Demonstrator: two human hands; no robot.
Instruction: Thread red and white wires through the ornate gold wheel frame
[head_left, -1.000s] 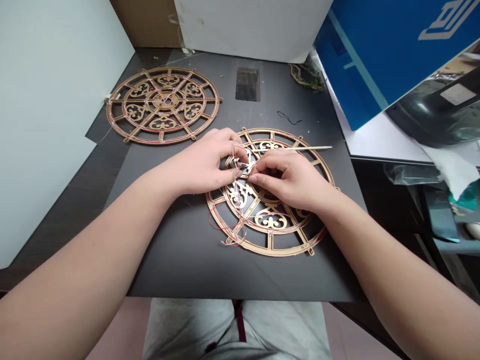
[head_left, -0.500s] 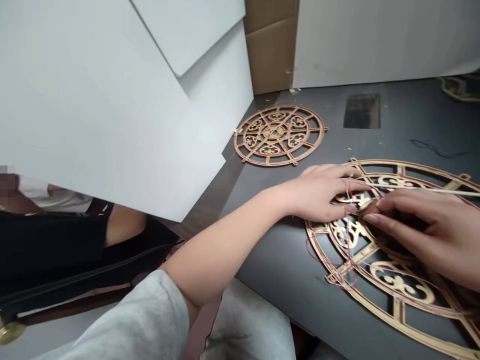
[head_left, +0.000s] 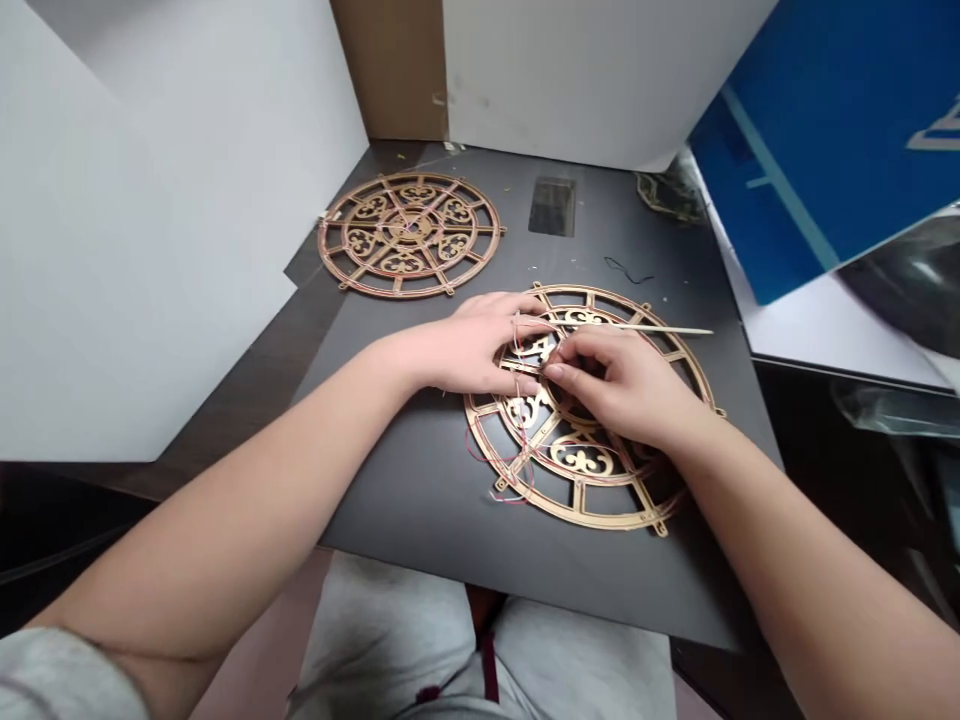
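A round wooden lattice wheel [head_left: 600, 520] with scrollwork lies flat on the dark table, thin red and white wires [head_left: 517, 440] running along its rings and looping loose off its left edge. My left hand [head_left: 480, 345] rests on the wheel's upper left, fingers stretched and apart, with wire strands across its fingertips. Right beside it, my right hand [head_left: 622, 385] pinches thumb and forefinger together over the wheel's inner part. What lies in that pinch is too small to make out. A thin pale stick [head_left: 667, 329] lies across the wheel's far side, just beyond my right hand.
A second similar wheel [head_left: 411, 290] lies at the back left of the table [head_left: 397, 500]. Behind are a dark rectangular patch [head_left: 553, 207] and a short black cord [head_left: 628, 270]. White panels [head_left: 555, 80] stand behind and left; a blue panel [head_left: 847, 130] is at the right.
The view has swung to the right, bringing in the whole near wheel, my right forearm and the blue panel. Both hands keep about the same place on the wheel.
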